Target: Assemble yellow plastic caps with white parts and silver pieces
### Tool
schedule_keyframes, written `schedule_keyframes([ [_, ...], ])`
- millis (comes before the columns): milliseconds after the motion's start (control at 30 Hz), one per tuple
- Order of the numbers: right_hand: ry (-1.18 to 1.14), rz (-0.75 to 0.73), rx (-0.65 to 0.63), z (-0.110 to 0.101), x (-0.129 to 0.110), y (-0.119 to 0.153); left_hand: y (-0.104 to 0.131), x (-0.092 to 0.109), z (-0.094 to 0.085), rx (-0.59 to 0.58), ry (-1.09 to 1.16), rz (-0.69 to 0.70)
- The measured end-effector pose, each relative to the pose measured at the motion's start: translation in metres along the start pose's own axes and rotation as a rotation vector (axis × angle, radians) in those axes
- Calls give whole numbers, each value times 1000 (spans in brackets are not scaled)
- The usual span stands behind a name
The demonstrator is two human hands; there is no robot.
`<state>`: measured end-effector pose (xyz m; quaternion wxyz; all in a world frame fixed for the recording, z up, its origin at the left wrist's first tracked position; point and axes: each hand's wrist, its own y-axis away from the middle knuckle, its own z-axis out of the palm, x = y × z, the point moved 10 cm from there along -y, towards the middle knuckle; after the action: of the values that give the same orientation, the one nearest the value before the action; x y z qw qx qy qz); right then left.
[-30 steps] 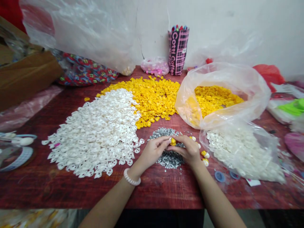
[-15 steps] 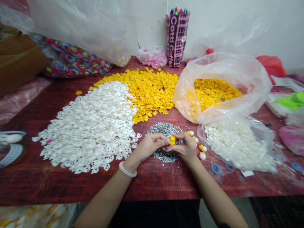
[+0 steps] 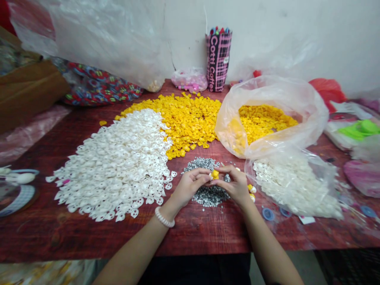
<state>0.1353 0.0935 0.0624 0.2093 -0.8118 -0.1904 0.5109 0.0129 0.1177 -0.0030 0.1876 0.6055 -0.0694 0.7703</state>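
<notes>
Between my fingertips is a small yellow and white piece (image 3: 215, 174). My left hand (image 3: 191, 184) pinches its white side, a pale coiled band round the wrist. From the other side, my right hand (image 3: 234, 183) holds the yellow part between thumb and fingers. Both hands are above a pile of small grey pieces (image 3: 209, 196), partly hiding it. A heap of white pieces with holes (image 3: 115, 162) spreads to the left, touching a heap of yellow pieces (image 3: 192, 118) behind. A few yellow-and-white pieces (image 3: 252, 189) lie beside my right hand.
An open plastic bag (image 3: 314, 114) of yellow pieces stands back right, with a clear bag of white pieces (image 3: 297, 186) before it. Blue discs (image 3: 268, 214) lie near the front right. A plaid bag (image 3: 219, 61) stands against the wall; a cardboard box (image 3: 32, 91) is at left.
The camera view has shifted slightly, so the table's things appear lower. Both hands still hold the yellow and white piece, with little change in grip.
</notes>
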Motion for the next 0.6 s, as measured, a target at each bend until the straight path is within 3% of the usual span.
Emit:
schedule_keyframes([
  [133,8,-33,23,-1,-5,-1,0,3,-1,8,-2,8],
  [400,31,-46,17,-3,-10,-2,4,8,6,-118,-150,2],
  [500,68,-99,-43,0,-17,-3,5,5,17,-197,-142,-24],
  [600,191,-197,-76,1,-33,-3,6,-2,31,-231,10,-70],
])
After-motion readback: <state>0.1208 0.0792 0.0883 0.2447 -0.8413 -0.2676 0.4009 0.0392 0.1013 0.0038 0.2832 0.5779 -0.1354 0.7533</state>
